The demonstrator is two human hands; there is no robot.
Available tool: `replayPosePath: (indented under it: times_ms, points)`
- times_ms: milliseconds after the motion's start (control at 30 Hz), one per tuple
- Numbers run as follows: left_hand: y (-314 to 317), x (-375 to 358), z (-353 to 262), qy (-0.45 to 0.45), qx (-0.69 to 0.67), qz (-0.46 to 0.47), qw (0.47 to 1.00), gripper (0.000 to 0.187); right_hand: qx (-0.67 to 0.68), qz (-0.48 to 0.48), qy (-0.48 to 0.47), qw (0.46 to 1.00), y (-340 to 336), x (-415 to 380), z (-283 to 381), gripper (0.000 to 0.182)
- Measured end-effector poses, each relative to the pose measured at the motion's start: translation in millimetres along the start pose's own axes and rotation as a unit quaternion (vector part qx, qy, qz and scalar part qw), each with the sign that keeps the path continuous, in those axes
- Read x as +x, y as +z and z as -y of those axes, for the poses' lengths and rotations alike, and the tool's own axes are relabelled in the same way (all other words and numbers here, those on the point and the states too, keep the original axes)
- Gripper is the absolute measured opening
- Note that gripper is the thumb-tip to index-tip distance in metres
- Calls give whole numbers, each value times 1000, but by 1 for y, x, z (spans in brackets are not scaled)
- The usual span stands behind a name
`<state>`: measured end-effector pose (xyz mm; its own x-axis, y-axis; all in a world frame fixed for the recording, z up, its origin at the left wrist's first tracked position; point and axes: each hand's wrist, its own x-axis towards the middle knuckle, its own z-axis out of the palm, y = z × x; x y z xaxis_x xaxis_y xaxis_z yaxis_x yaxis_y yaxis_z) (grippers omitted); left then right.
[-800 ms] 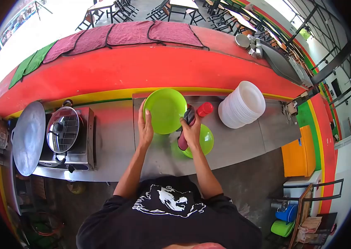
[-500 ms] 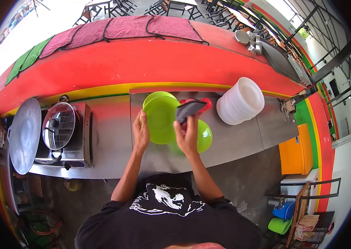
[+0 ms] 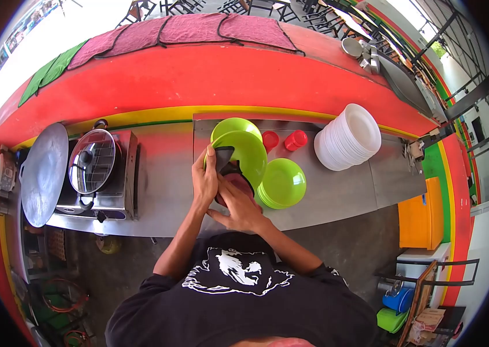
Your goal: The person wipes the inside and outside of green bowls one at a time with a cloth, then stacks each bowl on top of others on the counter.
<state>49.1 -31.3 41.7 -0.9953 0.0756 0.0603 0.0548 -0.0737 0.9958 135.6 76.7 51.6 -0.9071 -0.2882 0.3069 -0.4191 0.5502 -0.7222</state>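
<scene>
A green bowl (image 3: 251, 156) is tilted up above the steel counter, and my left hand (image 3: 204, 180) grips its left edge. My right hand (image 3: 237, 203) is on a dark red and grey cloth (image 3: 236, 180), pressed against the bowl's near side. Part of the cloth is hidden behind my fingers. Behind the held bowl, another green bowl (image 3: 236, 125) shows its upper part. A stack of green bowls (image 3: 284, 183) stands just right of my hands.
Two red containers (image 3: 296, 140) and a tall leaning stack of white plates (image 3: 350, 139) are on the steel counter (image 3: 166, 196). At left stand a stove (image 3: 118, 191) with a glass lid (image 3: 92, 162) and a large metal pan (image 3: 45, 173). A red wall (image 3: 198, 81) runs behind.
My right hand has brought the cloth left and down onto the bowl. The held bowl has turned and tilted, uncovering the bowl stack and red containers. The view has shifted slightly.
</scene>
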Motion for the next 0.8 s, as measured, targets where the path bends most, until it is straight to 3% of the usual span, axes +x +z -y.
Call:
replayPosePath:
  times_ms: [100, 200, 300, 433, 533, 633, 667, 800]
  points:
    - [-4, 0, -17, -5, -32, 34, 999, 53, -18, 13, 12, 1000, 7, 4, -5, 78]
    - [-15, 8, -12, 12, 32, 44, 998, 52, -198, 12, -27, 980, 13, -10, -20, 77]
    - [-29, 14, -17, 12, 75, 73, 994, 53, -264, 28, -25, 964, -1, -22, -31, 77]
    - [-31, 14, -20, 17, 81, 71, 994, 50, -309, -53, -70, 947, -11, -20, -44, 68]
    - [-33, 8, -38, -36, -85, 127, 988, 47, -265, -67, -71, 959, -9, -13, -37, 67]
    - [-14, -13, -28, 108, -99, 91, 985, 57, -147, -106, -46, 982, 14, -11, -22, 72]
    - [-13, -16, -18, 104, -82, 86, 987, 67, -106, -135, -33, 985, 29, -10, -20, 70]
    - [-32, -15, -9, 14, -141, 111, 984, 64, -85, -100, -1, 991, 41, -12, -6, 62]
